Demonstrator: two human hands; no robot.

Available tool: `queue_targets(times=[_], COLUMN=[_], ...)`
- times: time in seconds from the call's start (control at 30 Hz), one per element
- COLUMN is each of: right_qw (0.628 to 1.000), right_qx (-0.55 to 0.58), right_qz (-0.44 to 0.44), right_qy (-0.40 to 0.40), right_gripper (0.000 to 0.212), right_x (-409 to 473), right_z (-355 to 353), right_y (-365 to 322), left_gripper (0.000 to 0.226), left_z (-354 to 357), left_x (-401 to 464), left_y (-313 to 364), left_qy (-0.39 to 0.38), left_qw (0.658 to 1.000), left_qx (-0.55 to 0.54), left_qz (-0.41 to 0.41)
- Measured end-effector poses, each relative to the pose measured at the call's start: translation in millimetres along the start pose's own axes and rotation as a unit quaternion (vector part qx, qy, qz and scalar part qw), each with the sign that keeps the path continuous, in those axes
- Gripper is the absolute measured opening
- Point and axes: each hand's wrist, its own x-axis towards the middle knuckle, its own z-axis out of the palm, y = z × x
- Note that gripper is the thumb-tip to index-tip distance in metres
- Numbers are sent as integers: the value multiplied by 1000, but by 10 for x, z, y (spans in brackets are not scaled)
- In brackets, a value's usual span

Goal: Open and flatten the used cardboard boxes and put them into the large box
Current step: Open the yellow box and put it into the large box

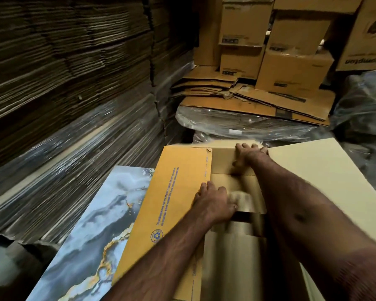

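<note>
Pressing flattened cardboard down into the large box.
Left hand rests fingers-spread on the flattened cardboard; right hand grips the far cardboard edge inside the large box. Advice: push evenly with both hands so sheets lie flat under the side flaps.

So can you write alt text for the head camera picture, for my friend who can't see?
Two bare hands, left hand and right hand, press cardboard down inside a large open box. Flattened boxes and stacked cartons sit behind.
</note>
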Motion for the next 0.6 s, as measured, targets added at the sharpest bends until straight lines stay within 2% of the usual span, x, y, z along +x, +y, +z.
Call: queue_targets(times=[0.07,0.13,0.23,0.33,0.4,0.47,0.53,0.6], right_qw=[1000,999,988,961,936,918,906,900], right_qx=[-2,17,65,184,260,288,297,295], right_qz=[1,-12,-45,-68,-81,-100,-118,-124], right_qy=[0,28,132,194,223,255,277,295], right_gripper=[88,81,71,61,51,42,37,35], right_x=[-7,-50,-230,-477,-628,-767,-915,-1062], right_z=[17,23,108,338,502,591,586,530], right_y=[-22,-59,-167,-306,-344,-338,-329,-323], left_gripper=[60,59,59,49,41,41,48,61], left_z=[0,7,24,70,133,259,407,443], left_x=[1,2,8,-61,-179,-267,-267,-275], left_y=[64,95,118,212,309,384,422,461], left_qy=[-8,-15,-22,-34,-70,-137,-180,-164], left_qw=[1000,1000,1000,999,995,983,969,962], left_qx=[1,6,7,8,36,106,169,202], left_qz=[8,4,8,28,58,63,0,-80])
